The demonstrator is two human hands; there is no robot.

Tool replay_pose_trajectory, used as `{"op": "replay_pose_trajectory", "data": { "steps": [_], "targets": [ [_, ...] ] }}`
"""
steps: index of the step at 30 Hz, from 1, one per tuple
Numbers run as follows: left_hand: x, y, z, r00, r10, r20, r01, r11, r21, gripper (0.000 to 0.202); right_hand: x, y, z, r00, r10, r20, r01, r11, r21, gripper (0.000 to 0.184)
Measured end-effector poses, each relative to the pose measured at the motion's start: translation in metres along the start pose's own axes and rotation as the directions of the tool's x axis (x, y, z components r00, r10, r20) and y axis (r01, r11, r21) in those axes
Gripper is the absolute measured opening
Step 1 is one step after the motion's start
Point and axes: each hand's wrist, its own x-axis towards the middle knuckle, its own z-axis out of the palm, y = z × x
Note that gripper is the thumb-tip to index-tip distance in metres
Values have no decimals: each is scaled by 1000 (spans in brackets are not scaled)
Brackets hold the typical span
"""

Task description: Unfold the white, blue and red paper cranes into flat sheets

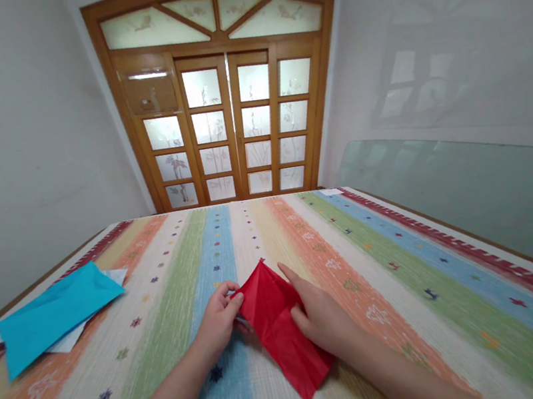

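Observation:
A red sheet of paper (282, 332) with fold creases is held just over the striped cloth, its pointed top facing away from me. My left hand (224, 313) pinches the paper's left corner between thumb and fingers. On the right edge, my right hand (317, 309) grips the paper, its thumb on top and the index finger stretched along the upper right side. The other fingers of the right hand are hidden beneath the sheet. Near my left hand, the paper's lower part hangs toward me and ends in a point.
A striped, patterned cloth (160, 297) covers the large table. Blue paper (61, 309) lies over white paper (69, 340) at the left edge. Beyond the table's far edge stand wooden doors with glass panes (234, 123). A pale green panel (458, 196) leans along the right wall.

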Motion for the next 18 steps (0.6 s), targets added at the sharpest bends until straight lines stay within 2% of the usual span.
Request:
{"op": "replay_pose_trajectory", "data": {
  "steps": [8,12,15,18],
  "targets": [
    [6,-5,-7,990,55,-133,-52,998,21,43,-3,-7,-4,997,76,16,-78,993,93,77],
    [10,-6,-12,977,84,-196,-84,996,11,45,-3,-5,-2,992,120,36,-125,960,250,67],
    [11,-7,-16,967,109,-229,-111,994,3,43,0,-6,0,974,194,117,-226,866,446,61],
    [13,-8,-19,961,117,-252,-125,992,-13,41,2,-9,3,948,235,216,-320,698,641,61]
  ]
}}
